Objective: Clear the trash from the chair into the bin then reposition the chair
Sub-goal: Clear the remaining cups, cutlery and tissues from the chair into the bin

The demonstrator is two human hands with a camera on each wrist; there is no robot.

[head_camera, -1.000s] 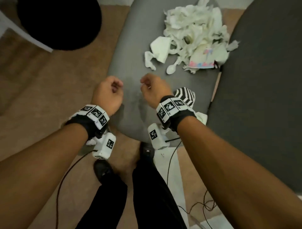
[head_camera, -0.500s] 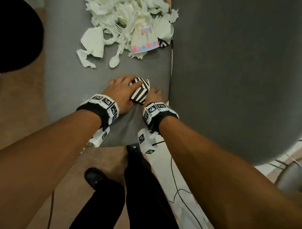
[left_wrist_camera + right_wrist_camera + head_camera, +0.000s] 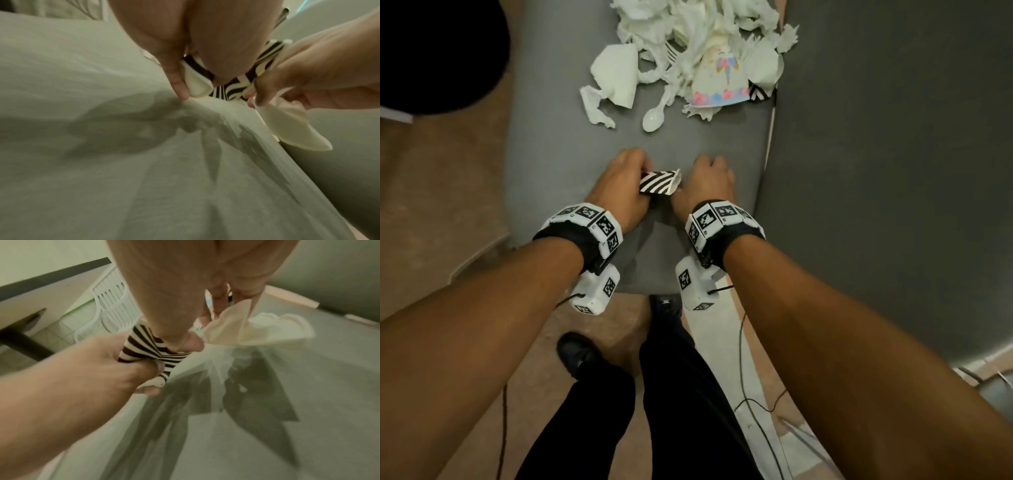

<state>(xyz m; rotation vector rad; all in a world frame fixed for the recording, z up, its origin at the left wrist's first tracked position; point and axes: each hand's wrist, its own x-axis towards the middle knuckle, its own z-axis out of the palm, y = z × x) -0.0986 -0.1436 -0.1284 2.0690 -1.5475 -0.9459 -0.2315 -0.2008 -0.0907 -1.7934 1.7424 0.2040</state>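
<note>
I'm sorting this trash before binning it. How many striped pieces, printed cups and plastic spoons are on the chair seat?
striped paper pieces: 2, one held, the other at the seat's right edge
pastel-printed paper cup: 1
white plastic spoon: 1
Total: 4
The torn white scraps are too tangled to count.

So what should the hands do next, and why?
Probably lift the crumpled black-and-white striped paper cup off the grey chair seat and carry it toward a bin. The left hand already grips it, and the right hand pinches it while holding a white paper scrap. More trash lies beyond.
</note>
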